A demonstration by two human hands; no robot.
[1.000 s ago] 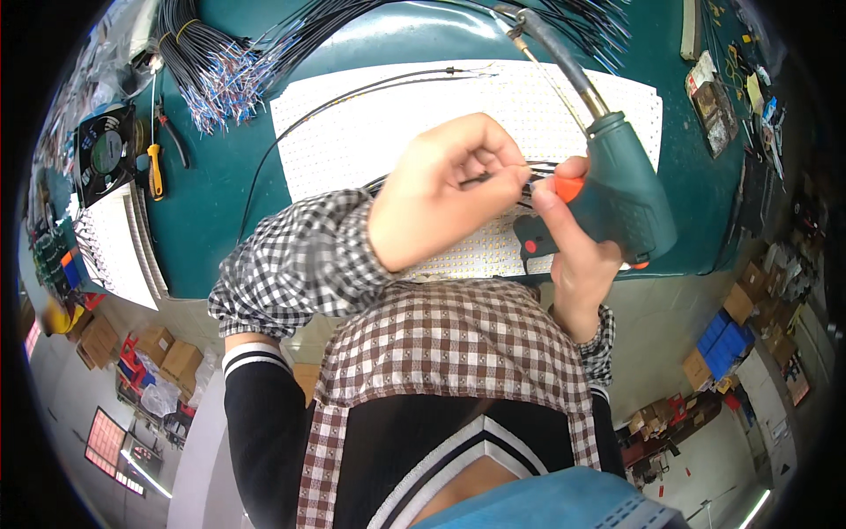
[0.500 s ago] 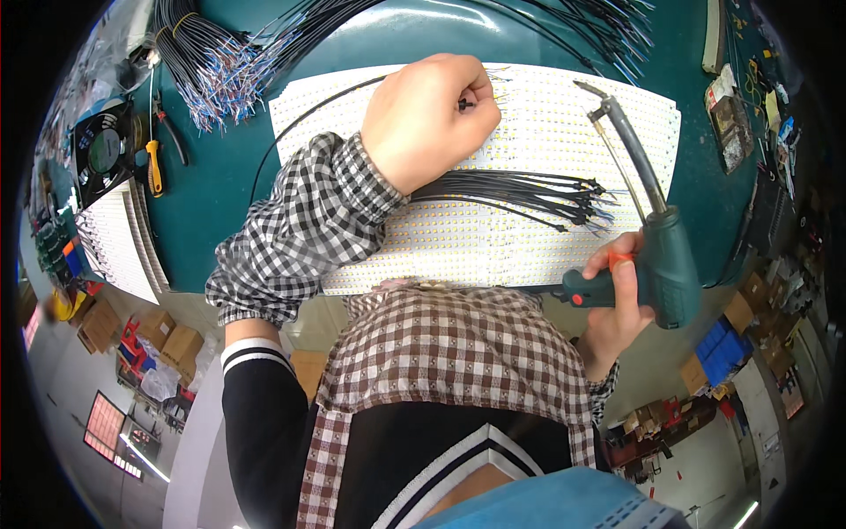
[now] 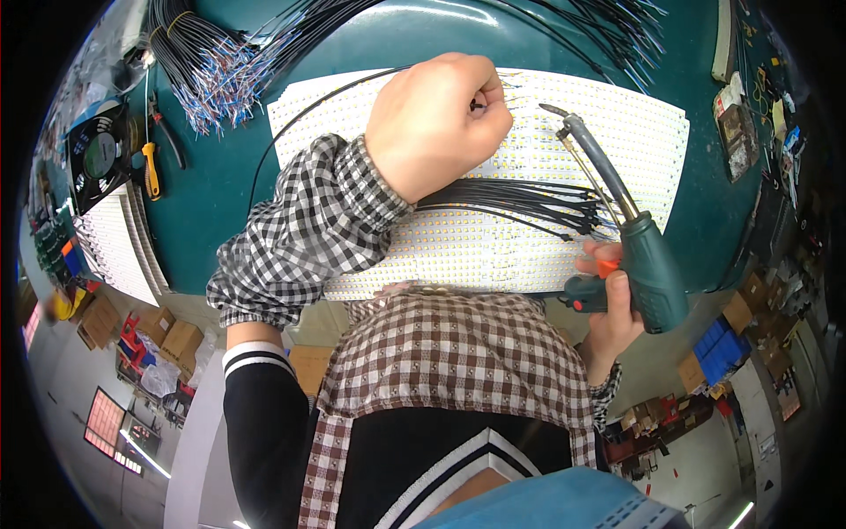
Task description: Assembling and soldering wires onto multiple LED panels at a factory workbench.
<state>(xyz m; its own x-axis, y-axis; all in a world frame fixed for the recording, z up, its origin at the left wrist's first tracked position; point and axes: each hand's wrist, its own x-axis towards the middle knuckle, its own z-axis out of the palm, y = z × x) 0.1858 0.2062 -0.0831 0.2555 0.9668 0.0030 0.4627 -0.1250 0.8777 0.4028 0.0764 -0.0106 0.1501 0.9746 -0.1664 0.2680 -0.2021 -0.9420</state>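
Note:
My left hand (image 3: 439, 128) is closed in a pinch on a black cable (image 3: 304, 116). The cable runs away to the left, and its thin wire ends poke out past the fingers. Under this hand lies a white LED board panel (image 3: 630, 132) dotted with rows of small yellow chips. My right hand (image 3: 614, 317) is wrapped round the handle of a green soldering gun (image 3: 654, 273) with a red trigger. Its dark tip points up and left above the panel, to the right of the left hand and apart from the wires. A bundle of short black cables (image 3: 520, 204) rests across the panel.
Bundled black cables (image 3: 207, 66) with blue, red and white wire ends lie at the far left, with more cables (image 3: 608, 40) at the far right. Pliers (image 3: 166, 128), a yellow-handled screwdriver (image 3: 152, 172), a fan (image 3: 99, 150) and stacked LED boards (image 3: 123, 238) are on the left.
The soldering gun has moved left, bringing its tip closer to my left hand. My left hand has shifted slightly right, still pinching the cable.

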